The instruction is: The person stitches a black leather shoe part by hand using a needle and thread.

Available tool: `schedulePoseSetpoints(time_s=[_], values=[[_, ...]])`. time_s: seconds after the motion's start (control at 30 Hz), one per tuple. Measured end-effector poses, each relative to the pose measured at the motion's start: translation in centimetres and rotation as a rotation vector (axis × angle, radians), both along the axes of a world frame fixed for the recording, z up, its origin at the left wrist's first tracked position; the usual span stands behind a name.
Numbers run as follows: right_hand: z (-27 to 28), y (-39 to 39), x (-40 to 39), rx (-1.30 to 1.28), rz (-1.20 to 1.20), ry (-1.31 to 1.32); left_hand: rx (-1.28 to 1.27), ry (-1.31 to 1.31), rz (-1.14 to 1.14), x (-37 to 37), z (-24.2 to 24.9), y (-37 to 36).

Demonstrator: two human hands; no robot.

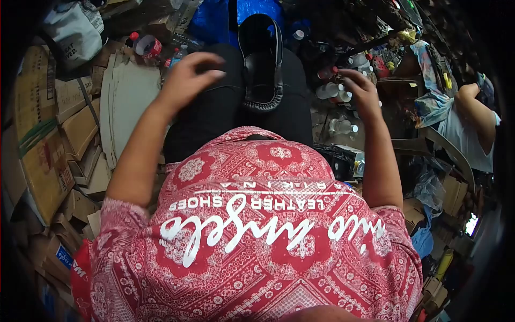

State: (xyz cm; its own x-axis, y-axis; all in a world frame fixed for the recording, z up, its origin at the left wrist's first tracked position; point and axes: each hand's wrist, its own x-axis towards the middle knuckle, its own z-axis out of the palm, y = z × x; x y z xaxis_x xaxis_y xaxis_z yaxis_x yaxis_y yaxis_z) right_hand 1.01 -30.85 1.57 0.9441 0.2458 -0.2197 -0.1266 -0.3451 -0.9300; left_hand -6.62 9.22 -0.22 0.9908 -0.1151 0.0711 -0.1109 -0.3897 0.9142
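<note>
On the lap, between the thighs in dark trousers, lies a black shoe-shaped upper (pixel 262 64) with a stitched, gathered edge at its lower end. To the left of it, my left hand (pixel 197 75) hangs over the thigh, thumb and fingers apart, slightly blurred, holding nothing. On the right, my right hand (pixel 360 88) is raised near several plastic bottles (pixel 338 94), its fingers bent and apart with nothing visible between them. Neither hand touches the black upper.
Flattened cardboard (pixel 40 134) and boxes are piled at the left, beside a pale curved board (pixel 126 102). A red-labelled bottle (pixel 149 47) lies at upper left. A blue bag (pixel 209 21) is ahead. Another person's arm (pixel 477 115) shows at the right.
</note>
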Motion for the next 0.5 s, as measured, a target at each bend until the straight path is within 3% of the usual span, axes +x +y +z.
schedulePoseSetpoints(time_s=[0.07, 0.1, 0.2, 0.27, 0.37, 0.5], values=[[2.2, 5.4, -1.3, -0.137, 0.103, 0.0, 0.122, -0.201, -0.148, 2.4, 0.4, -4.1], [-0.1, 5.6, -0.5, -0.086, 0.243, -0.117, 0.11, -0.172, -0.186, 3.1, 0.8, -5.8], [0.3, 7.8, 0.0, -0.132, 0.416, -0.243, 0.171, -0.041, -0.209, 5.3, 1.0, -8.1], [0.5, 8.2, 0.7, -0.372, 0.589, -0.523, 0.273, -0.173, -0.24, 6.4, 0.2, -8.4], [0.2, 8.2, 1.1, -0.334, 0.586, -0.488, 0.371, 0.034, -0.273, 7.0, 1.2, -8.6], [0.2, 8.2, 1.1, -0.284, 0.577, -0.387, 0.368, -0.112, -0.33, 7.0, 0.3, -8.5]])
